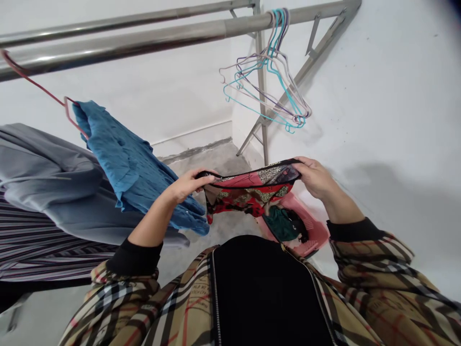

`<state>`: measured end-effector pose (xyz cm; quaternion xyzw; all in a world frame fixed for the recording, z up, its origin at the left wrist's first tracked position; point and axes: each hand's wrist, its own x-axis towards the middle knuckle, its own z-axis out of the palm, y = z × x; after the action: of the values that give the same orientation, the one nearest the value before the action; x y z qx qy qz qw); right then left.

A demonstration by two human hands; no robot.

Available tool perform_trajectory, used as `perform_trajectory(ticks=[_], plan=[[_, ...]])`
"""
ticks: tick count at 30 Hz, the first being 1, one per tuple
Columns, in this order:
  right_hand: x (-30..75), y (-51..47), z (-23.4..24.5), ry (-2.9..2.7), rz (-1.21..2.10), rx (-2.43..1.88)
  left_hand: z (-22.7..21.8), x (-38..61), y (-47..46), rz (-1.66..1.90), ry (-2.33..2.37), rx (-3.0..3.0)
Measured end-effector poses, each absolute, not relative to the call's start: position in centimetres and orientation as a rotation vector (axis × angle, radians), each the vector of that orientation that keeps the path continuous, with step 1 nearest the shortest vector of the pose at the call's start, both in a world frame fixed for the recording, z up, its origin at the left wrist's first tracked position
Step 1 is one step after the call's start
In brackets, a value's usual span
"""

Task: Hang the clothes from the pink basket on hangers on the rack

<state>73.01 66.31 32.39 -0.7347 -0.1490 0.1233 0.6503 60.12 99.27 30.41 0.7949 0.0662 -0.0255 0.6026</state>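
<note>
Blue shirt (133,168) hangs on the left. Left hand (185,185) fingers (202,176) pinch one end of a red patterned cloth (248,190), right hand (315,178) fingers pinch the other end. It hangs stretched above a pink basket (313,230).

1 camera sits on the person's head, facing forward and down over the chest. The left hand (187,185) and right hand (315,177), gripping a patterned cloth (252,190), fill the centre close below it. The metal rail (144,39) crosses near the top, and the floor (216,156) lies farther off.
</note>
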Motion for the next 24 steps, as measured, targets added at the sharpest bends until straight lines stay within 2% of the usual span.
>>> perform_trajectory(ticks=[4, 9, 17, 21, 24], plan=[[72.6, 67.4, 33.6, -0.337, 0.278, -1.619, 29.4, 60.8, 98.3, -0.084, 0.116, 2.039], [72.4, 67.6, 34.4, -0.371, 0.426, -1.665, 29.2, 61.5, 98.2, 0.160, 0.170, 2.397], [73.0, 66.3, 34.4, -0.547, 0.506, -1.915, 28.6, 61.9, 97.6, 0.235, -0.026, 2.181], [74.1, 64.9, 33.5, -0.767, 0.479, -2.138, 29.3, 61.6, 97.3, 0.352, 0.153, 2.056], [74.9, 63.9, 31.8, -0.958, 0.341, -2.372, 30.1, 61.3, 97.2, 0.529, 0.254, 1.983]])
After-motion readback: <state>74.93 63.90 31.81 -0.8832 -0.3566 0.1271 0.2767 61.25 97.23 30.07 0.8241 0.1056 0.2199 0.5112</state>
